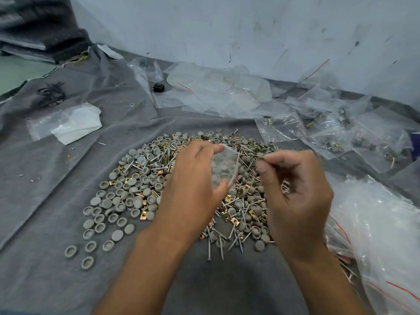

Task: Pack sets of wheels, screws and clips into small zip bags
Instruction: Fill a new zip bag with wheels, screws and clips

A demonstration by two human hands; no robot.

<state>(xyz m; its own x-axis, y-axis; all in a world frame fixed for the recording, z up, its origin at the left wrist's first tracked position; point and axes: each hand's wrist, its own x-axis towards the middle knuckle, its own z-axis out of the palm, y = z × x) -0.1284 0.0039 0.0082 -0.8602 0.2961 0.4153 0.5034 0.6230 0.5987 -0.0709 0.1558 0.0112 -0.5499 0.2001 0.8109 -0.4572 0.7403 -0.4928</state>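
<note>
A grey cloth (pixel 56 178) covered the whole work surface, and the mixed heap of grey wheels (pixel 127 183), screws (pixel 221 245) and brass clips (pixel 234 220) lay at frame centre. Filled zip bags (pixel 354 142) lay at the right, empty bags (pixel 218 89) at upper centre. Over the heap the left hand (pixel 193 178) gripped a small zip bag (pixel 225 165) that appeared to hold wheels already, while the right hand (pixel 295 187) pinched a small piece (pixel 261 156), probably a clip, just beside the bag's mouth. Filling seemed underway; next it must slip through the narrow opening, which looked barely parted.
</note>
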